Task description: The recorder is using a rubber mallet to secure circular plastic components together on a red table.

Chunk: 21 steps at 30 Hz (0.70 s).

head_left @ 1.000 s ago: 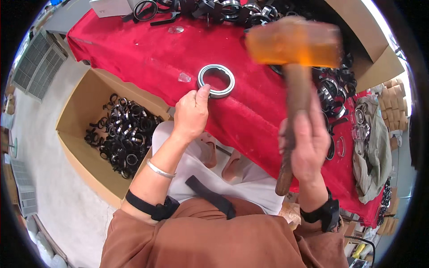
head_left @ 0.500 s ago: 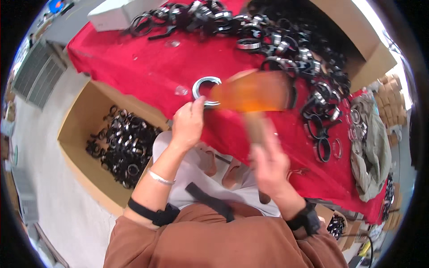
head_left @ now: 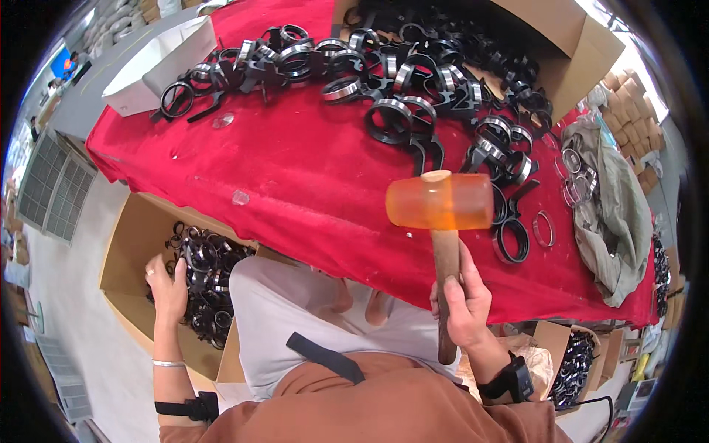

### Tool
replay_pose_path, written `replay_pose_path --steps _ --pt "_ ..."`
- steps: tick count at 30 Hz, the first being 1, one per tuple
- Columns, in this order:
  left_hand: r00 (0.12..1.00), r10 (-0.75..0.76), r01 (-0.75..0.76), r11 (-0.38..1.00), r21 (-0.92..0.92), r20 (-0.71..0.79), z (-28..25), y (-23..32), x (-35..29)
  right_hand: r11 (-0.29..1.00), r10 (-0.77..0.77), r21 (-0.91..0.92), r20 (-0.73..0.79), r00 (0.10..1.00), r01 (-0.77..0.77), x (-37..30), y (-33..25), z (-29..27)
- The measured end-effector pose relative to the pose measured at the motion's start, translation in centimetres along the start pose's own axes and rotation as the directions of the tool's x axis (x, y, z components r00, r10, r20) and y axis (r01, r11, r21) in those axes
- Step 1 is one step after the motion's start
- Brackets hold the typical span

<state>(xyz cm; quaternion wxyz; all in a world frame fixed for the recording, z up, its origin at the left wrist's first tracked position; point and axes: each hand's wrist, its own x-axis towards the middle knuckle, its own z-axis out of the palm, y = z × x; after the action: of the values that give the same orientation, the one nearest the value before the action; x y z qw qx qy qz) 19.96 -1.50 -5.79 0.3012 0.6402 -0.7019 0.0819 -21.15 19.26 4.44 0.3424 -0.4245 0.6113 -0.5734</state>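
A mallet with a translucent orange head and a wooden handle is upright in my right hand, its fingers wrapped round the handle over the table's near edge. My left hand hangs over the left cardboard box, fingers apart and holding nothing that I can see. Inside that box lie many black clamp-like rings with silvery bands. Right of the mallet head, a black ring part lies on the red cloth beside a thin loose metal ring.
A heap of black ring parts spills from an open carton at the back. A white box stands at the far left. Grey-green cloth with clear rings lies at the right. Another carton of parts sits below the table's right side.
My left hand has gone from the table down to the box at the left, and the silvery ring it held is gone from the table. The mallet, blurred before, is now steadier and lower.
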Motion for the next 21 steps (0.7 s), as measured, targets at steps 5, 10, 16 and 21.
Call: replay_pose_path --steps 5,10,16,21 --pt "0.897 0.440 -0.401 0.768 -0.500 -0.042 -1.5 22.2 6.1 0.989 -0.085 0.103 -0.156 0.984 0.102 -0.7 1.1 -1.3" --pt "0.744 0.474 -0.257 0.854 -0.453 0.472 1.2 37.7 8.5 0.982 -0.094 0.145 -0.191 0.977 0.122 -1.1 -0.1 -1.4" --pt "0.719 0.458 -0.277 0.879 -0.389 0.523 0.4 37.9 9.2 0.986 -0.112 0.096 -0.205 0.972 0.133 -1.9 0.9 -2.3" --pt "0.705 0.424 0.269 0.581 -0.768 0.568 -1.8 26.1 6.7 0.994 -0.053 0.088 -0.191 0.980 0.071 -1.4 0.5 -1.0"
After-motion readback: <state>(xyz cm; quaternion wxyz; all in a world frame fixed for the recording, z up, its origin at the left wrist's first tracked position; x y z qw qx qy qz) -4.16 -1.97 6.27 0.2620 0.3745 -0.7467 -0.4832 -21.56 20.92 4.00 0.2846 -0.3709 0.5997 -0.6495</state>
